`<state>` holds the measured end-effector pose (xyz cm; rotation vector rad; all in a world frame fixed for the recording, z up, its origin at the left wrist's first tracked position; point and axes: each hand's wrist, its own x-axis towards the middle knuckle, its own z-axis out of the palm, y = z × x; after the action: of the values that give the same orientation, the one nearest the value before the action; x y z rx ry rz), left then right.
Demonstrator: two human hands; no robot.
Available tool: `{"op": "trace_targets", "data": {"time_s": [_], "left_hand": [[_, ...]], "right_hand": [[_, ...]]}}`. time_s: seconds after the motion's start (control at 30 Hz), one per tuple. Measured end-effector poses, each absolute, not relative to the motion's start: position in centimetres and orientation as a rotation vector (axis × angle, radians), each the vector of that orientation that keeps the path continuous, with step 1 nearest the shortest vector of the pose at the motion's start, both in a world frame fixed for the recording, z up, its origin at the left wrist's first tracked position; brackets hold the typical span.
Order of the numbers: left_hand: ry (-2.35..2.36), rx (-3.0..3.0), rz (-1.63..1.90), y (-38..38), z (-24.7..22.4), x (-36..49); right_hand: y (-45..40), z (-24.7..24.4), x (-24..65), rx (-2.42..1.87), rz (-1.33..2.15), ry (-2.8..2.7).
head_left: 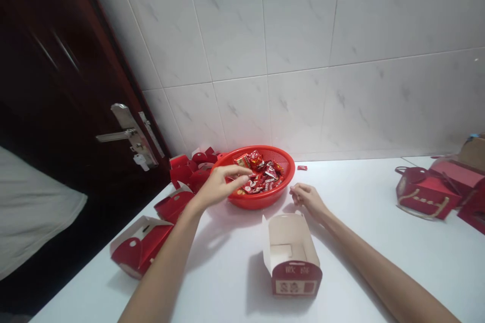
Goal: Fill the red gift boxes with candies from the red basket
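Note:
My left hand [223, 184] hovers over the left side of a red plastic basket [252, 203], fingers stretched out and apart from the thumb, with nothing visible in them. Inside the basket lie several red-wrapped candies and small packets [261, 175]. To the right of the basket, my right hand [306, 198] is low over the white table, its fingers curled closed; whatever they may hold is hidden. Just below that hand stands an opened gift box [295, 280], red outside and pale inside, its top flaps spread. No contents show in the part of its interior I can see.
Several red boxes [142, 250] line the table's left edge. More red boxes with cord handles [426, 194] stand at the right. A small red packet [302, 167] lies by the tiled wall [303, 106]. A dark door [76, 60] and a pale cloth [34, 212] are at left.

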<state>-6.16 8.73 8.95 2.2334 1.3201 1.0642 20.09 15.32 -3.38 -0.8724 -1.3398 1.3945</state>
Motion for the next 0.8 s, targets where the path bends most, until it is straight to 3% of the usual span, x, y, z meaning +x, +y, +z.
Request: {"op": "trace_targets", "data": {"time_s": [0.07, 0.23, 0.47, 0.8], "left_hand": [[1.417, 2.238, 0.972, 12.2, 9.1, -6.7], [1.532, 2.225, 0.181, 18.0, 8.0, -5.8], [1.578, 2.205, -0.089, 19.8, 5.4, -1.7], [1.801, 2.153, 0.544, 21.2, 4.2, -3.4]], "right_hand": [[15.1, -5.2, 18.8, -0.896, 1.374, -1.367], [14.5, -7.2, 18.1, -0.894, 1.334, -1.561], [15.0, -7.5, 18.4, -0.853, 1.352, -1.567], [14.9, -7.2, 18.4, -0.879, 1.335, -1.577]]}}
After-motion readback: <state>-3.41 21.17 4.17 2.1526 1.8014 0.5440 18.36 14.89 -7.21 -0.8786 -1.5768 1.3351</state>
